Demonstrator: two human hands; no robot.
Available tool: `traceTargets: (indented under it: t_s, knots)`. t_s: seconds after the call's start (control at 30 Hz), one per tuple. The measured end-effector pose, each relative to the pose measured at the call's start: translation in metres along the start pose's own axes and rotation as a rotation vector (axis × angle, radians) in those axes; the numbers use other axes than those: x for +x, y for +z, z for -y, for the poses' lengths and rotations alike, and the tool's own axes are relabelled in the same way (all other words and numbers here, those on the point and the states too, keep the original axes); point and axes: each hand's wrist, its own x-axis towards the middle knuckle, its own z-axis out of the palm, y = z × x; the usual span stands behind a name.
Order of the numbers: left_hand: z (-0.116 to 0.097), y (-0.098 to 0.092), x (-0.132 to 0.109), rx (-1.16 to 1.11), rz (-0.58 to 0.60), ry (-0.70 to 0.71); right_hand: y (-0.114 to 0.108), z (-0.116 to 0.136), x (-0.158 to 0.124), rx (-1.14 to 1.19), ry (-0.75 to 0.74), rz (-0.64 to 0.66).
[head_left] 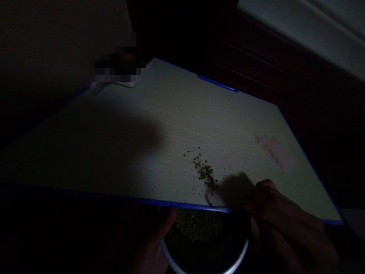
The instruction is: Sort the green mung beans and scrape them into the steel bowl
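Small dark-green beans [205, 172], like mung beans, lie in a loose cluster near the front edge of a pale board [176, 121] with a blue rim. Below that edge is a round metal bowl [242, 249], partly hidden under the board, with many similar beans [196, 226] inside. My left hand [159, 239] grips the bowl's left side, its thumb up by the board's edge. To the right of the beans, my right hand [288, 224] has its fingers curled together at the board's front edge, beside the bowl; whatever they hold, if anything, is hidden in the dark.
Reddish crumbs [272, 150] lie on the board's right part, with thin light bits near the beans. A white flat object [122, 82], partly blurred out, rests at the board's far left corner. Dark furniture [251, 61] stands behind. The light is very dim.
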Motion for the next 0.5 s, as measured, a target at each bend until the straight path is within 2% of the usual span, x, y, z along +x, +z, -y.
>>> traceTargets:
  t_s: [0.17, 0.27, 0.37, 0.43, 0.5]
  knots:
    - [0.0072, -0.0103, 0.0017, -0.003, -0.099, -0.028, 0.0035, -0.0001, -0.0001, -0.009, -0.005, -0.066]
    - [0.0092, -0.0109, 0.0029, -0.001, -0.047, -0.069, 0.0063, -0.0014, 0.0017, -0.007, -0.005, -0.055]
    - [0.0097, -0.0115, 0.0015, -0.071, -0.052, 0.005, 0.0078, -0.0027, 0.0013, 0.027, 0.015, -0.063]
    - [0.0093, -0.0124, -0.0002, -0.086, -0.174, 0.048, 0.0077, -0.0030, -0.0001, 0.038, 0.008, -0.070]
    - [0.0084, -0.0121, -0.0015, -0.072, -0.149, 0.047, 0.0067, -0.0032, -0.0015, 0.021, 0.019, -0.056]
